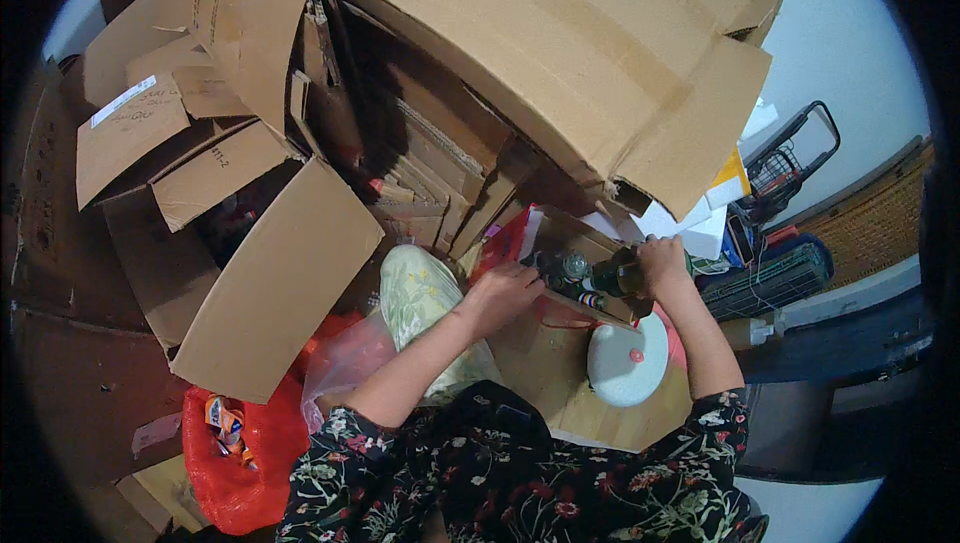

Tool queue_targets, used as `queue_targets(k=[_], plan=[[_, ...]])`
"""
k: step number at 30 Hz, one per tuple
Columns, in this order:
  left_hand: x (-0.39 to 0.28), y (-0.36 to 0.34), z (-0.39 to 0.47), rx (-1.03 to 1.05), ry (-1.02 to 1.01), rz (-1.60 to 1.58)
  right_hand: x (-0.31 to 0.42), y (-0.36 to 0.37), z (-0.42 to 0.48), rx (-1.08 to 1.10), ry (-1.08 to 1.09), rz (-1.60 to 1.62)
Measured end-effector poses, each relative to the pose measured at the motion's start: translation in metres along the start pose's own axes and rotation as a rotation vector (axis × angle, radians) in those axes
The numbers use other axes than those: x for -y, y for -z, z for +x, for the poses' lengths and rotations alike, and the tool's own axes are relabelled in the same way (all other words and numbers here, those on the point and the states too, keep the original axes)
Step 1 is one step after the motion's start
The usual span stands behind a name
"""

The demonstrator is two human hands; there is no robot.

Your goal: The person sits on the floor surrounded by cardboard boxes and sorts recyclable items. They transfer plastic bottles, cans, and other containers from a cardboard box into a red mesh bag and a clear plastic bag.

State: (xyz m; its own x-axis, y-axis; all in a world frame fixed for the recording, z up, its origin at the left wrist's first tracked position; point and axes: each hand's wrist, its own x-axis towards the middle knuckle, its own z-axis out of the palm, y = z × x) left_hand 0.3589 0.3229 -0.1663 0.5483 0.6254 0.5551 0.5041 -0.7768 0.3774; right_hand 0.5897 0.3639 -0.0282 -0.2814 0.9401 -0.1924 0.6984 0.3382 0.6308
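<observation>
A small cardboard box (559, 231) with red outer walls stands in front of me, its top uncovered. Inside lie several glass bottles, among them a clear one (575, 265). My right hand (664, 267) grips a green glass bottle (619, 278) over the box's right side, the bottle lying roughly level. At the near left rim, the fingers of my left hand (504, 291) are curled on the box's edge; they partly hide it. Just below the box is a round white lid-like thing (627, 363) with a pink centre.
Flattened cardboard (540, 40) looms above the box, and open cartons (277, 280) crowd the left. A red bag (262, 460) holding orange packets lies at lower left. White foam pieces (705, 228), a folding cart (784, 160) and a green wire rack (780, 276) stand at right.
</observation>
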Motion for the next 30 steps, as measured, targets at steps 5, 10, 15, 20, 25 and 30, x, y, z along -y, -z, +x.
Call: queue_targets(k=[5,10,15,20,25,30], plan=[[-0.006,-0.001,-0.008,-0.029,-0.021,-0.035,-0.001,-0.04,-0.016,-0.396,0.013,0.035],[-0.005,0.003,-0.018,-0.032,0.014,-0.04,0.011,-0.02,-0.016,-0.372,-0.001,0.065],[0.0,-0.006,-0.019,-0.052,-0.031,-0.07,0.03,-0.094,-0.013,-0.539,-0.096,0.08],[0.002,-0.006,-0.012,0.017,0.017,0.064,0.032,-0.082,-0.023,-0.427,-0.068,0.168],[0.006,-0.005,-0.002,-0.051,-0.003,0.136,0.016,-0.034,-0.044,-0.2,-0.226,0.54],[0.009,-0.007,0.004,-0.091,0.001,0.164,-0.003,-0.051,-0.047,-0.157,-0.155,0.858]])
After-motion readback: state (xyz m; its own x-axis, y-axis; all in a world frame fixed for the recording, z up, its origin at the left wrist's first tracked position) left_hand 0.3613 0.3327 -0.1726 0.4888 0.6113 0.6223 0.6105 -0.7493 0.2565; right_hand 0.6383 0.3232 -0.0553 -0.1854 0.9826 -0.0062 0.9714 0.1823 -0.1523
